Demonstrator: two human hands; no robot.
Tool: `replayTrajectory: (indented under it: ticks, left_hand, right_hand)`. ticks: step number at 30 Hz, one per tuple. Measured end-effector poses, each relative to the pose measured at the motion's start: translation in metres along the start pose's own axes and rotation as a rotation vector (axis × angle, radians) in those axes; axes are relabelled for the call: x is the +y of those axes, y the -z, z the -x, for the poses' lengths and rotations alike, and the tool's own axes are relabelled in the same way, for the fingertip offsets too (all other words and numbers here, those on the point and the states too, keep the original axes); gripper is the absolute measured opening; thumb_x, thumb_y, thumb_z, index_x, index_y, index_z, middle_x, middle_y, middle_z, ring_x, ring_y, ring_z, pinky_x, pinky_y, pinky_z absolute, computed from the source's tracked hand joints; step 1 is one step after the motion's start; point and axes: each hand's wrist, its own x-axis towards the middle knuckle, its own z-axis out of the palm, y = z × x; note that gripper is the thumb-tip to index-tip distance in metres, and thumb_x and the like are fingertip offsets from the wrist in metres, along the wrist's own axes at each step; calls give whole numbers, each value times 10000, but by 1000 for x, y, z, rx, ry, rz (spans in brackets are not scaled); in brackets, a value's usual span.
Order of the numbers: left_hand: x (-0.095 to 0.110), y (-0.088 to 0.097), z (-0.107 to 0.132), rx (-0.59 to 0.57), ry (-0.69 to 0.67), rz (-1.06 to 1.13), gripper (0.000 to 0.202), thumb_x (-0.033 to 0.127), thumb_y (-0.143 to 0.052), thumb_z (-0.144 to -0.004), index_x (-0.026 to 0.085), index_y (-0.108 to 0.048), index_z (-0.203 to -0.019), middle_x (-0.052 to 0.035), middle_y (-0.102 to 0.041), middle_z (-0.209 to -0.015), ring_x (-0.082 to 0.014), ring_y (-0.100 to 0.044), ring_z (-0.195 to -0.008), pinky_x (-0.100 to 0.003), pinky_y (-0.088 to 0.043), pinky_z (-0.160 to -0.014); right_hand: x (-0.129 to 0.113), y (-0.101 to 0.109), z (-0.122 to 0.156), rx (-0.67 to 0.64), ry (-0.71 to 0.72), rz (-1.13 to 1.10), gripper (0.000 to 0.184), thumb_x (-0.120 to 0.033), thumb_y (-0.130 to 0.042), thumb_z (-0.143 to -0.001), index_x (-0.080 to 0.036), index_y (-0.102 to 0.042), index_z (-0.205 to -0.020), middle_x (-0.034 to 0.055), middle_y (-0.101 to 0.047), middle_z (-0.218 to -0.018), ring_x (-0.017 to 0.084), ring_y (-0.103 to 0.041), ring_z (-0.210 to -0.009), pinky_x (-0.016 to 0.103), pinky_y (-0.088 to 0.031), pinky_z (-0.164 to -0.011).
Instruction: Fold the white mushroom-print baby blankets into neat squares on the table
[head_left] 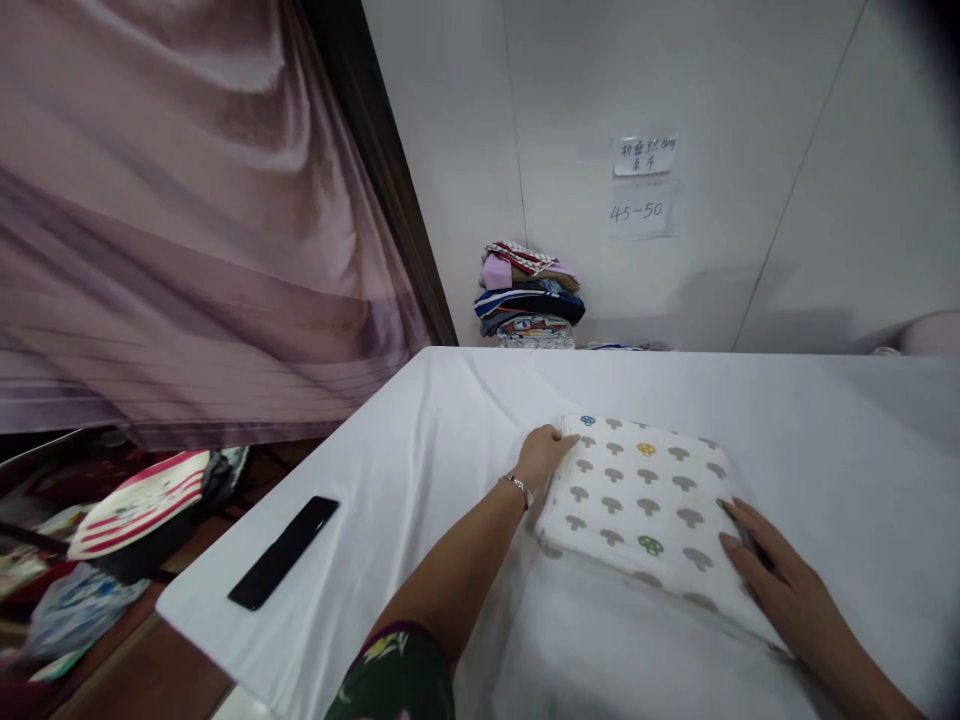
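A folded white cloth [630, 500] printed with grey mushrooms, plus single blue, yellow and green ones, lies flat on a white-covered table [382, 500]. At its left edge, my left hand [541, 455] is closed, thumb on top and the other fingers around the side, mostly hidden. A bracelet circles that wrist. My right hand [772, 570] holds the cloth's right edge, with two fingertips on the printed top. A dark patch shows between those fingers, and I cannot make out what it is.
A black phone [283, 553] lies near the table's left edge. Folded fabrics [529, 295] are stacked beyond the far edge, against a wall with paper notes [643, 185]. A pink curtain [210, 220] hangs at left, above a striped item [142, 505] and plastic bags [82, 610].
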Motion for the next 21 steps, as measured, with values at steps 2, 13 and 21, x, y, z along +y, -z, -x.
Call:
replayTrajectory:
  ticks: [2,13,21]
  left_hand:
    - [-1,-1,6,8,-8,-13,268,451,-596,-722,188,-551,-698,-16,-636,-757,-155,-556,-692,-239,-383,-588]
    - [-1,-2,11,28,83,102,192,330,-526,-797,174,-541,-685,-32,-650,-806,-150,-567,-736,-237,-395,-634]
    - [-7,-4,17,90,73,-33,222,410,-547,-785,189,-536,-766,-54,-646,-875,-178,-574,-802,-254,-401,-678]
  right_hand:
    - [0,0,0,7,-3,4,512,-533,-482,-777,-291,-525,-1226,4,-407,-1395,287,-364,-1265,451,-339,-1028]
    - [0,0,1,-10,24,8,482,-505,-470,-801,-294,-511,-1233,-4,-374,-1416,265,-339,-1284,433,-305,-1053]
    - [-11,1,5,6,-22,-27,505,-506,-487,-787,-277,-514,-1236,16,-393,-1404,275,-346,-1278,442,-306,-1046]
